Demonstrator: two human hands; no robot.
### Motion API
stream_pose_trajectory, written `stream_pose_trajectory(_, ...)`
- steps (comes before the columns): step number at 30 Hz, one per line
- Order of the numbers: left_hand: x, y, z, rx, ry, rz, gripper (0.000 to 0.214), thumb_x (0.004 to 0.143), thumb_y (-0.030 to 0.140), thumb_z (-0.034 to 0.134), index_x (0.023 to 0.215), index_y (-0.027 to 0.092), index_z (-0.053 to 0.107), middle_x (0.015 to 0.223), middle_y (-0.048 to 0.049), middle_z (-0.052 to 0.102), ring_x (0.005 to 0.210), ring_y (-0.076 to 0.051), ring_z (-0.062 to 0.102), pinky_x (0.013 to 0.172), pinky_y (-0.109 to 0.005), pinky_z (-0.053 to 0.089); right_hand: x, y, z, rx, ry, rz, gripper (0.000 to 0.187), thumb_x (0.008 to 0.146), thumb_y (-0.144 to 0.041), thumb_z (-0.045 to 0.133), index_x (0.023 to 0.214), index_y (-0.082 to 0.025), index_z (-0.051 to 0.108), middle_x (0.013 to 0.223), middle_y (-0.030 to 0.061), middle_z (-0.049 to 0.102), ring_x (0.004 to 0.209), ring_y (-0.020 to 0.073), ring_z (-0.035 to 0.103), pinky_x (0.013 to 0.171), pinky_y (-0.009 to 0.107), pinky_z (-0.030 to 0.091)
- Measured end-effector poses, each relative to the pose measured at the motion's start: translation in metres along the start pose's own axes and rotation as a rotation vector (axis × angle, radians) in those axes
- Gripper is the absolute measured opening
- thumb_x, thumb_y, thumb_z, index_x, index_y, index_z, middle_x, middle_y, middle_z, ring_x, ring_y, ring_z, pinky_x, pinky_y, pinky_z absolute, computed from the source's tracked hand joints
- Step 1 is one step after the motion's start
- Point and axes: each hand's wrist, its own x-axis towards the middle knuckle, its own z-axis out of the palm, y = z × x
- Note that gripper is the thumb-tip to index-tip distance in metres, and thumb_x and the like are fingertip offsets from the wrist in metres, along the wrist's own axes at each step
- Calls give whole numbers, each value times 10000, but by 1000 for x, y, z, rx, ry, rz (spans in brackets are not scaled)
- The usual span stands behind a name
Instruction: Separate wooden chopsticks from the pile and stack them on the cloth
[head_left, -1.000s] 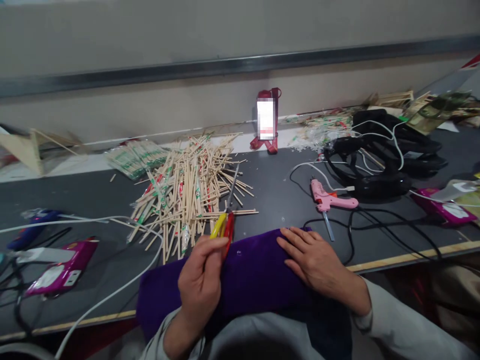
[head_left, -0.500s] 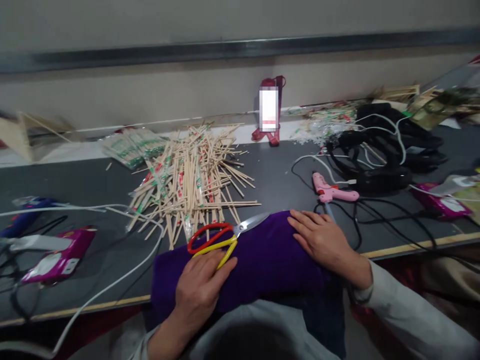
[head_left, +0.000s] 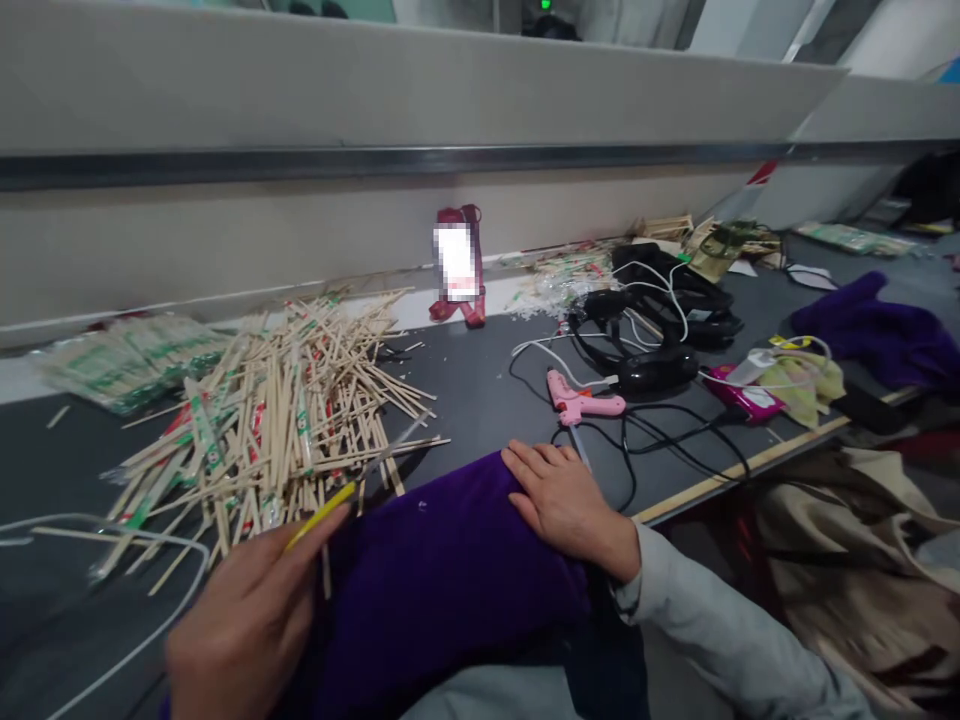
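In the head view, my left hand (head_left: 244, 600) grips a pair of scissors (head_left: 322, 515) by the yellow handle, its fingers closed around it. Their blades point away over the edge of the stick pile; the red handle is hidden. My right hand (head_left: 562, 495) lies flat on a purple cloth (head_left: 457, 570), fingers stretched out near its far edge. The cloth spreads across my lap and the front of the table. Beyond it is a heap of thin wooden sticks (head_left: 292, 400), some in printed clear wrappers. Several small white specks sit on the cloth.
A pink glue gun (head_left: 581, 400) lies past my right hand, among black cables. Behind it are black straps (head_left: 660, 370) and a white cord. Wrapped stick packs (head_left: 135, 355) lie at left. A phone (head_left: 456, 262) leans on the wall. Another purple cloth (head_left: 885, 325) is far right.
My view has turned to the right. My left hand has lifted the scissors from the cloth and tilted them upward, over the sticks' edge. My right hand still rests on the cloth.
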Motion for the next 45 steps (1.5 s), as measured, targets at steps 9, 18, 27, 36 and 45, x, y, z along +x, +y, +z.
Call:
stream_pose_trajectory(9,92,82,12,-1347,22,-1101,353,670,320,773,990,184,708,742,-20,637,524,-67,476,401,-153,359,-9,13,0,66,4,-26,527,960,-411,434,1412,-143,482,1453,112,484,1213,280,491,960,443,430)
stream_pose_trajectory(18,134,103,114,-1805,-34,-1337,257,779,66,576,1027,131,555,679,43,488,406,-5,294,335,-105,230,-25,37,5,-2,79,58,479,934,-367,498,1352,-139,555,1415,121,523,1229,304,481,984,460,432)
stream_pose_trajectory(27,132,112,134,-1828,-149,-1338,441,778,80,607,1194,144,475,802,-18,593,565,-57,530,463,-141,398,-28,37,9,66,162,32,418,925,-304,511,1298,-127,577,1319,139,594,1182,278,528,981,455,455)
stream_pose_trajectory(36,127,119,145,-1029,-492,-655,367,816,223,574,1173,138,567,944,-58,587,839,-157,565,810,-303,461,-30,38,9,47,191,66,518,926,-314,506,1405,-119,471,1390,179,514,1202,287,507,964,460,473)
stream_pose_trajectory(45,117,119,137,-395,-470,-145,426,888,378,527,1241,142,568,1103,-125,604,1045,-261,523,898,-383,447,-27,40,4,12,219,83,433,933,-345,495,1318,-159,568,1275,154,582,1086,281,541,904,451,479)
